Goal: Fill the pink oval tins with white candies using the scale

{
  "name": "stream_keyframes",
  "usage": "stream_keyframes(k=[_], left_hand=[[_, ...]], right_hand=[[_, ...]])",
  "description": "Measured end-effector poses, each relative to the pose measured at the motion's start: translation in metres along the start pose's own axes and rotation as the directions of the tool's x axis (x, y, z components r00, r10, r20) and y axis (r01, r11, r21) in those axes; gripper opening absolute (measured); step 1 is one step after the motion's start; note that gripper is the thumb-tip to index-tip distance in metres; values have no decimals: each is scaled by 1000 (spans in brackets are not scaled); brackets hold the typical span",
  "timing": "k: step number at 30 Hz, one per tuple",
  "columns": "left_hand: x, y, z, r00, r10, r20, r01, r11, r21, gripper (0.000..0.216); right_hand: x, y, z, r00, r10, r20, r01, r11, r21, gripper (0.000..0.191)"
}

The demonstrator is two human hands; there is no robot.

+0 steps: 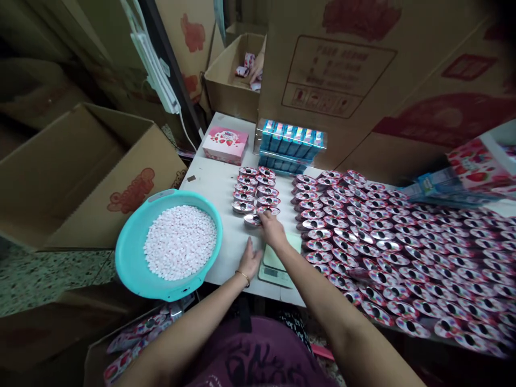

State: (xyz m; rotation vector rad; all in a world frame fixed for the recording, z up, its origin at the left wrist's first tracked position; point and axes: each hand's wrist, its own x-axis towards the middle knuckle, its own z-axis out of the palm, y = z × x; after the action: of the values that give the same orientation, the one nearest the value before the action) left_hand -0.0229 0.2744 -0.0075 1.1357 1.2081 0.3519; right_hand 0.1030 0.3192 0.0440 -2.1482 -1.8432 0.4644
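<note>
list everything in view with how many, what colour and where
table: 1, white, centre
basin: 1, turquoise, left
small pieces: uncountable, white-pink, inside basin
pouches: dozens, red-purple, right and centre
scale: 1, pale green, near edge
flat box: 1, pink-white, far left of table
packs: several, blue, back of table
cardboard boxes: several, brown, left and back
power strip: 1, white, upper left
co-worker's hand: 1, bare, inside back box
shirt: 1, purple, bottom
bracelet: 1, gold-toned, left wrist
left hand: 1, bare, beside scale
right hand: 1, bare, at centre pouches
</note>
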Motion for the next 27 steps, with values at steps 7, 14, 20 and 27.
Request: stream_keyframes(k=[7, 14, 20, 27], left_hand=[[-3, 8, -49, 982, 23, -189, -42, 994, -99, 72], [-74, 13, -65, 924, 249, -290, -212, 965, 153, 45], [-62, 33, -138, 673, 427, -604, 112, 748, 654, 57], [-35, 22, -170, 897, 73, -436, 358, 459, 813, 78]], right_hand=[[0, -5, 0, 993, -114, -2, 114, 993, 16, 40], [-177, 109, -81, 989, 32, -141, -46, 994, -96, 24], [-208, 133, -59, 989, -59, 136, 104, 930, -352, 17], [-201, 107, -74, 983, -166, 82, 184, 920, -347, 15]])
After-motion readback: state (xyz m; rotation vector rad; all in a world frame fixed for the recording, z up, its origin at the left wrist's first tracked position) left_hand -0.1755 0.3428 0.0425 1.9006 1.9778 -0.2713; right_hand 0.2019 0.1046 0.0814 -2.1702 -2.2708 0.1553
